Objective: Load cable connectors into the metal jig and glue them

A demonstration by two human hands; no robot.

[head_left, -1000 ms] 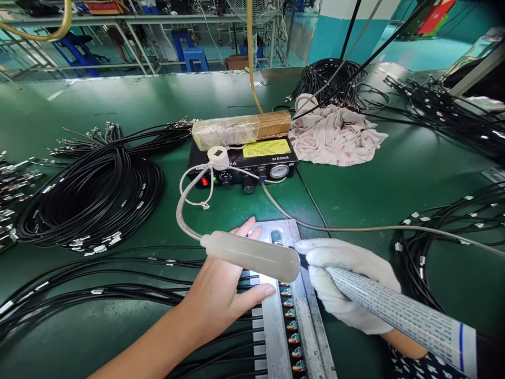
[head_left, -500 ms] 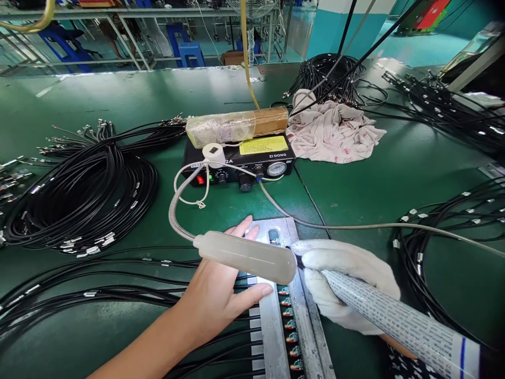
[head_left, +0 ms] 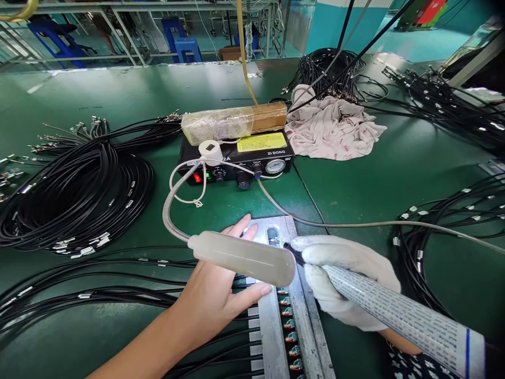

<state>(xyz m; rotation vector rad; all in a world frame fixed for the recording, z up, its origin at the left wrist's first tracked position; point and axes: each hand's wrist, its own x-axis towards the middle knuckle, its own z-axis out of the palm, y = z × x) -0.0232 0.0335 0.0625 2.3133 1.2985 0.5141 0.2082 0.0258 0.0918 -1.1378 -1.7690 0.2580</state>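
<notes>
White-gloved right hand [head_left: 351, 258] pinches the nozzle end of the translucent syringe [head_left: 242, 258], its barrel jutting left of the grip over the bare left hand [head_left: 215, 295], spread flat on the cables [head_left: 118, 296] by the metal fixture [head_left: 272, 337]. Its needle is hidden, probably beneath the grip; a wobble could smear glue across the connectors [head_left: 284, 301]. Both hands have barely shifted since earlier.

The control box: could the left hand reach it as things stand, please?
Probably yes. The left hand lies open on the cables, holding nothing, and only bare mat and a hose separate it from the control box.
</notes>
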